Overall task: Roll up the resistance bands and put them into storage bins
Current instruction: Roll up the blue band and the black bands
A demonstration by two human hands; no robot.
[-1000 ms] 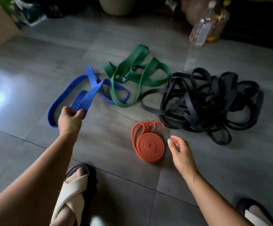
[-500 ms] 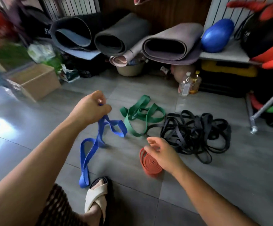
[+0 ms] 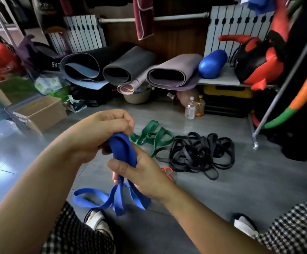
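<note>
the person is wearing a black-and-white checked garment [image 3: 79, 237], which is covering the left knee at the lower left and showing again over the right knee in the lower right corner. the left sandal [image 3: 95, 219] and right sandal [image 3: 244, 225] are showing wide cream straps over dark soles. both forearms are running bare down to the left hand [image 3: 101, 131] and right hand [image 3: 143, 175].

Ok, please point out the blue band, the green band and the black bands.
blue band [image 3: 123, 151]: head view, the bunched upper part.
green band [image 3: 146, 129]: head view, its upper left strap.
black bands [image 3: 200, 153]: head view, middle of the tangled pile.
</note>
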